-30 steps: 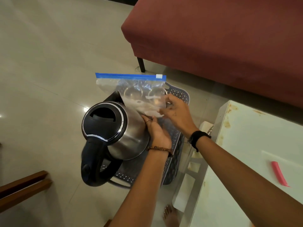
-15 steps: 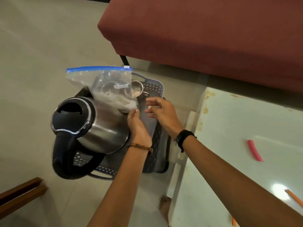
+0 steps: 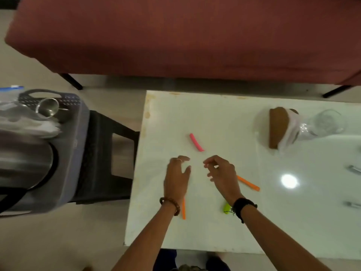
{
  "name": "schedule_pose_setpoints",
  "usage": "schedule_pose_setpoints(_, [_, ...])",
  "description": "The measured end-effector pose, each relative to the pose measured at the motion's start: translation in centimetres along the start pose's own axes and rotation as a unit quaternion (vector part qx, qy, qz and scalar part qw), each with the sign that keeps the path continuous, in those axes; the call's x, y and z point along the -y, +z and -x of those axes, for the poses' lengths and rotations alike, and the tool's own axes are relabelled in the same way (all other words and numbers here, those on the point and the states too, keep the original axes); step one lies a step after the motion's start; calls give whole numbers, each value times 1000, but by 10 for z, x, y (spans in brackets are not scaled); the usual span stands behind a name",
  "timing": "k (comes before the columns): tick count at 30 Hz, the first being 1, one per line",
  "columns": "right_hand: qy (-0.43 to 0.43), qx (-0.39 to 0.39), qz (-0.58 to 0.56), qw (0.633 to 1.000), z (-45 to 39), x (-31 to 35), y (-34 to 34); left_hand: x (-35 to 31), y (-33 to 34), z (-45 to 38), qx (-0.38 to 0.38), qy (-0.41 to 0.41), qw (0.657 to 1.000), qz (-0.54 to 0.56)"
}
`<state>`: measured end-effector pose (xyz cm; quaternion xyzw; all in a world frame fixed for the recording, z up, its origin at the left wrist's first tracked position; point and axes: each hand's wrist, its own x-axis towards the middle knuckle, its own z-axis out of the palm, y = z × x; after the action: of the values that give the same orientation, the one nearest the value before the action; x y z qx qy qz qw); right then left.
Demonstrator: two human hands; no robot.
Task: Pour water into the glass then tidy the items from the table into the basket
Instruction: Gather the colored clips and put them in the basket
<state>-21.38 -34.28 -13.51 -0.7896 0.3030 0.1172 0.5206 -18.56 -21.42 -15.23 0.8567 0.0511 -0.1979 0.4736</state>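
Over the white table [image 3: 224, 227], hovering both empty — left hand [image 3: 176, 178] loose, right hand [image 3: 221, 173] half-curled — nearing the pink straw piece [image 3: 196, 142], risking flicking it floorward, far from the basket [image 3: 78, 133].

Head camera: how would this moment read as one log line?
left hand: open, empty | right hand: open, empty | pink stick: on table | kettle: in basket

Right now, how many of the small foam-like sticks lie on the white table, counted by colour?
Pink stick: 1
Orange sticks: 2
Yellow-green piece, partly hidden behind the right wrist: 1
Total: 4
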Motion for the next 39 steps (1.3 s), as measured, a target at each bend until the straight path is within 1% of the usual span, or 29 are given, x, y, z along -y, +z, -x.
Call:
schedule_pose_setpoints(2, [34,-9,50,998,7,-28,-28,2,20,1,-10,-3,994,-105])
schedule_pose_setpoints(3, [59,-16,83,995,12,-43,-41,0,30,3,0,0,991,-137])
schedule_pose_setpoints(5, [104,-23,138,985,24,-68,-57,-8,48,2,28,39,979,-198])
schedule_pose_setpoints(7, [133,-17,136,982,32,-87,-65,-17,62,-11,28,89,961,-259])
schedule_pose_setpoints(8, [141,-12,130,981,34,-94,-66,-23,67,-21,21,98,955,-278])
schedule_pose_setpoints(10, [151,0,125,981,33,-108,-64,-29,75,-41,23,89,942,-322])
schedule_pose_setpoints(13, [150,7,122,981,29,-122,-53,-21,80,-61,49,97,900,-422])
schedule_pose_setpoints(16, [143,18,114,983,27,-132,-48,-11,84,-70,26,137,878,-459])
schedule_pose_setpoints(18, [144,11,87,986,26,-134,-49,-7,81,-71,14,183,833,-522])
schedule_pose_setpoints(19, [145,8,68,987,27,-133,-50,-4,78,-70,16,199,820,-536])
schedule_pose_setpoints(20, [148,4,44,988,28,-129,-51,-3,74,-66,12,203,823,-530])
schedule_pose_setpoints(21, [150,0,17,989,30,-124,-51,-2,69,-58,6,199,837,-509])
schedule_pose_setpoints(22, [149,-6,-9,989,32,-118,-51,-5,65,-48,-6,189,863,-469])
schedule_pose_setpoints(24, [132,-14,-56,990,37,-94,-48,-16,50,-23,-53,158,927,-336])
schedule_pose_setpoints(25, [115,-15,-73,991,39,-77,-43,-20,36,-12,-72,142,951,-264])
schedule_pose_setpoints(26, [95,-17,-85,992,41,-58,-36,-24,19,-3,-86,124,968,-200])
schedule_pose_setpoints(28, [55,-8,-100,993,45,-17,-16,-26,-24,11,-120,70,985,-101])
schedule_pose_setpoints(29, [34,6,-109,994,47,7,0,-23,-50,15,-146,39,986,-69])
schedule_pose_setpoints(31, [-13,48,-118,992,51,58,45,-12,-111,22,-221,-1,975,-36])
schedule_pose_setpoints(33, [-62,88,-98,989,56,104,96,4,-168,26,-288,-41,956,-37])
schedule_pose_setpoints(35, [-116,122,-65,983,61,141,145,26,-216,25,-320,-95,940,-64])
schedule_pose_setpoints(36, [-141,138,-48,979,63,157,171,39,-239,23,-320,-118,936,-94])
schedule_pose_setpoints(37, [-158,149,-26,976,64,167,192,52,-254,19,-301,-136,934,-136])
schedule_pose_setpoints(39, [-178,159,56,970,65,183,234,79,-280,10,-224,-171,932,-226])
